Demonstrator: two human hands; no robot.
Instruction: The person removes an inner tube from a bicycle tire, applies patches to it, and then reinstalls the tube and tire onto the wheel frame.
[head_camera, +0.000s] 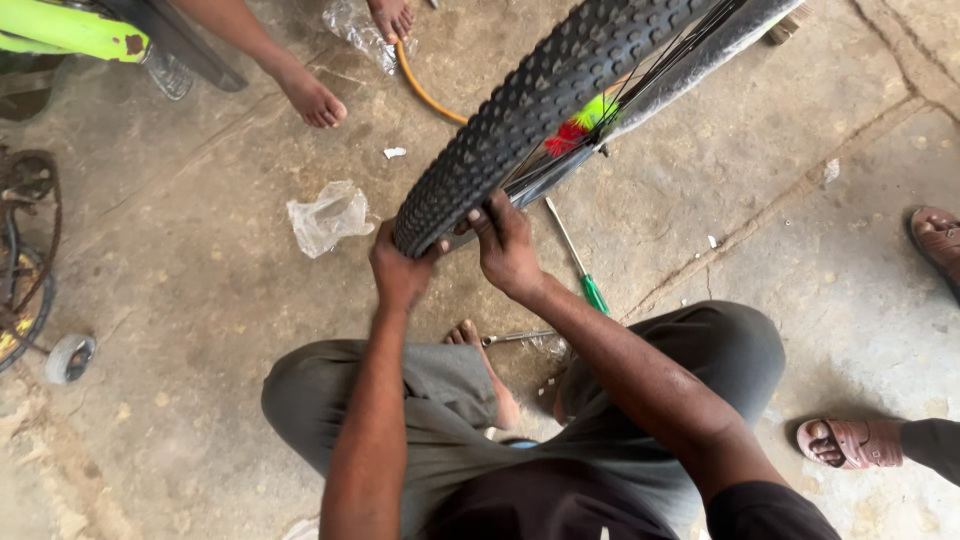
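Knobby black tyre (520, 110) on bicycle wheel, lower end just above person's knees. Left hand (402, 268) fingers clenched over tyre's lower edge; right hand (505, 245) fingers grasping tyre bead beside rim. Green-handled screwdriver (580, 262) on concrete floor (200, 300) right of tyre's lower end. Crumpled clear plastic bag (328, 216) left of tyre, contents not discernible. Orange hose (425, 92) left of tyre, higher up.

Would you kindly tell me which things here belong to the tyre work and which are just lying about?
In hand:
knobby tyre
wheel rim
left hand
right hand

Lying about:
green-handled screwdriver
clear plastic bag
orange hose
small white wheel
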